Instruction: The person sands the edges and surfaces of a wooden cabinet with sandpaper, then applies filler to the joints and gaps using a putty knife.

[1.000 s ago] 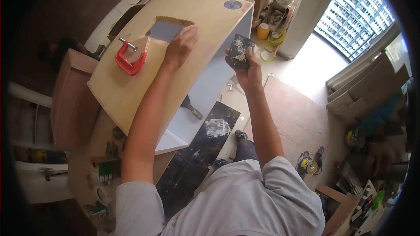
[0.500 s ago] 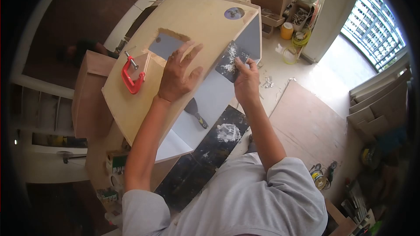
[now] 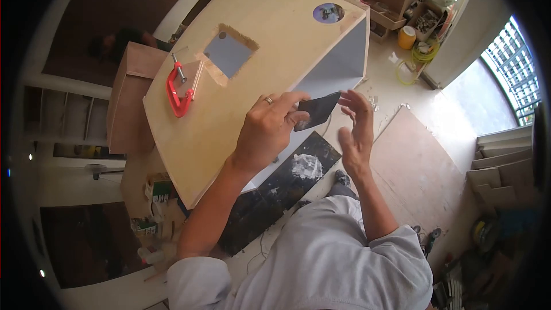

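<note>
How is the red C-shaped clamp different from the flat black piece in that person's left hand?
Colour: the red C-shaped clamp has a silvery screw; the flat black piece is dark.
Shape: the clamp curves around a gap; the piece is a flat, four-sided slab.
Place: the clamp sits at the pale wooden panel, while the left hand holds the piece up.
Both look much smaller than the panel.

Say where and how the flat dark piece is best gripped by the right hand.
Probably pinch the flat dark piece by its right edge, coming from the right: the left hand grips its left end, and that thin edge faces the open right hand.
</note>
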The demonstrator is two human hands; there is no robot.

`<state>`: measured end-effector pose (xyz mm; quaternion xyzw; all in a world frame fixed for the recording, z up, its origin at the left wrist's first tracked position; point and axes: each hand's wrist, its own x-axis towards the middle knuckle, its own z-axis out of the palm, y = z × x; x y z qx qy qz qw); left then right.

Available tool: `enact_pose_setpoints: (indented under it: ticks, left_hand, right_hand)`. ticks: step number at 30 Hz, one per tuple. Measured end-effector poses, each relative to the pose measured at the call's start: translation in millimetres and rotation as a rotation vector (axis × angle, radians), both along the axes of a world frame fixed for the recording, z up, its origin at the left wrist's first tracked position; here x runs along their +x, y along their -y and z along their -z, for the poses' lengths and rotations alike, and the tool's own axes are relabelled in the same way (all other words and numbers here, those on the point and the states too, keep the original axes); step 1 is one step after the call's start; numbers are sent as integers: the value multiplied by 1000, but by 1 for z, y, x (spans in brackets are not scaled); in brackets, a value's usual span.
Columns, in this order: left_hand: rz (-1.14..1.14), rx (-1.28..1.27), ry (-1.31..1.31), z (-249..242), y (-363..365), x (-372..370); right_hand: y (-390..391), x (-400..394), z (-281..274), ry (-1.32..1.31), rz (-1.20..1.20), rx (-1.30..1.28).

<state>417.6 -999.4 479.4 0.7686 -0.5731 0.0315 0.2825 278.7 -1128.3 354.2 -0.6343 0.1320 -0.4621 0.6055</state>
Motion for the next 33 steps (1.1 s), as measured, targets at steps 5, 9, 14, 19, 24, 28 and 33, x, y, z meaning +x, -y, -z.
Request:
enact_pose_setpoints:
  ticks: [5, 9, 14, 19, 24, 28, 33]
  left_hand:
    - [-52, 161, 66, 3, 7, 4]
    - [-146, 99, -20, -27, 1, 24]
    - [-426, 96, 140, -1, -4, 102]
    - [-481, 157, -17, 35, 0, 123]
    - [-450, 280, 0, 34, -6, 125]
    - [-434, 260, 38, 35, -3, 125]
    - [-425, 270, 40, 34, -6, 123]
  right_hand:
    - [-13, 44, -11, -27, -334, 508]
    - [-2, 83, 10, 127, -301, 655]
    - [-3, 133, 22, 280, -120, 767]
    - [-80, 135, 18, 157, 26, 676]
    - [-16, 151, -2, 135, 227, 752]
    - [-56, 147, -1, 108, 281, 672]
    - [-58, 150, 11, 183, 143, 828]
